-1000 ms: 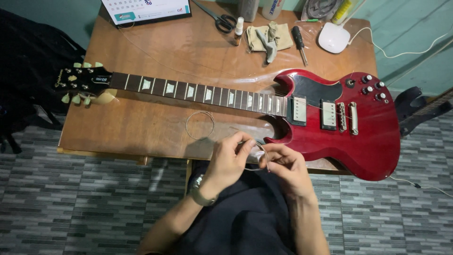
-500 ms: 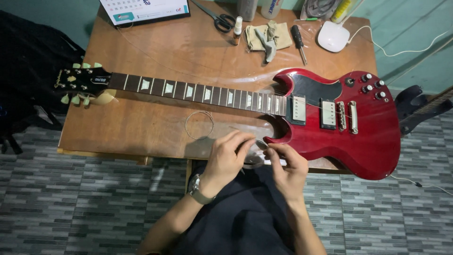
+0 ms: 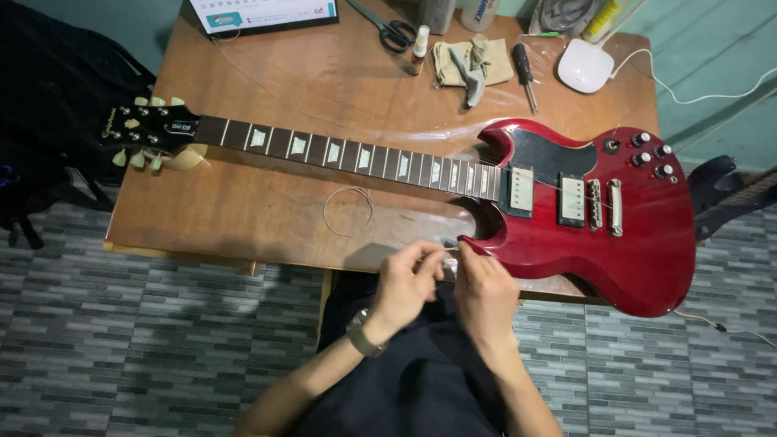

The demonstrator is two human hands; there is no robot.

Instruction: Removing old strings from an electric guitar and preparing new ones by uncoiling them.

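Observation:
A red electric guitar (image 3: 639,235) lies across the wooden table (image 3: 243,210), headstock (image 3: 150,133) to the left. A loose coil of thin wire string (image 3: 348,210) rests on the table below the neck. My left hand (image 3: 409,283), with a watch on its wrist, and my right hand (image 3: 486,295) meet at the table's front edge, just below the guitar's lower horn. Their fingertips pinch a small pale thing (image 3: 450,257) between them; what it is I cannot tell.
Along the table's far edge lie scissors (image 3: 395,32), a small bottle (image 3: 421,40), a folded cloth (image 3: 469,61), a screwdriver (image 3: 524,71) and a white round device (image 3: 584,65) with a cable. A black bag (image 3: 48,121) stands on the tiled floor at left.
Both hands have shifted a little to the right and closed in on each other. The pale thing between the fingers shows less than before.

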